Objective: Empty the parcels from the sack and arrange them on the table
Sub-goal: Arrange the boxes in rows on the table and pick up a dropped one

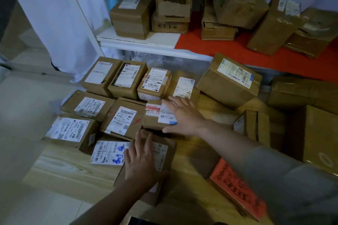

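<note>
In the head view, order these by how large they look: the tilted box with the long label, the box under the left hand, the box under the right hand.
1. Tilted box.
2. Box under left hand, though it is nearer to the camera.
3. Box under right hand.

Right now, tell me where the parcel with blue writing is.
Head view, lower centre: the blue-marked parcel lies on the wooden table under the left hand, nearest of the grouped boxes.

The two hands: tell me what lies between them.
In the head view, only a dark gap between two parcels: the left hand rests on the blue-scribbled parcel, the right hand on the red-taped parcel.
</note>
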Available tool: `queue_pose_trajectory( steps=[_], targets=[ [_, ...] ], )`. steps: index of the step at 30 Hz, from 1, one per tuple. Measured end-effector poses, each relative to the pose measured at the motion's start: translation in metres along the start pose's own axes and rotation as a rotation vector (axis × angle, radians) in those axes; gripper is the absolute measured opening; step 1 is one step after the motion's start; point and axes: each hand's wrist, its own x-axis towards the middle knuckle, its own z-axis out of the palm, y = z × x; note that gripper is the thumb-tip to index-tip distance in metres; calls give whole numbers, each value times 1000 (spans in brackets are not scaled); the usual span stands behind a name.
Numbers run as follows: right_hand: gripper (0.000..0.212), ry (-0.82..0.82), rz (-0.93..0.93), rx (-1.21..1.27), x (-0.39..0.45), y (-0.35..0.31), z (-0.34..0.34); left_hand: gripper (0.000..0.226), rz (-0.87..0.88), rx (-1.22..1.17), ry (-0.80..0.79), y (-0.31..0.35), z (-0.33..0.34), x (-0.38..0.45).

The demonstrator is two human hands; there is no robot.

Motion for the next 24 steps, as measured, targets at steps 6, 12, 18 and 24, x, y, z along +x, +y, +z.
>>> queue_pose_trajectory(
  steps=[6,12,18,24],
  targets=[
    [102,238,283,37,-47,70,-30,117,160,-151,233,49,-31,17],
    [124,249,617,64,-59,143,-61,112,335,-9,252,93,-44,41],
    [138,192,631,27,-27,172,-82,108,441,24,155,102,-61,85],
    [146,123,620,3,11,192,-86,98,481,-9,84,107,-67,116]
  ],
)
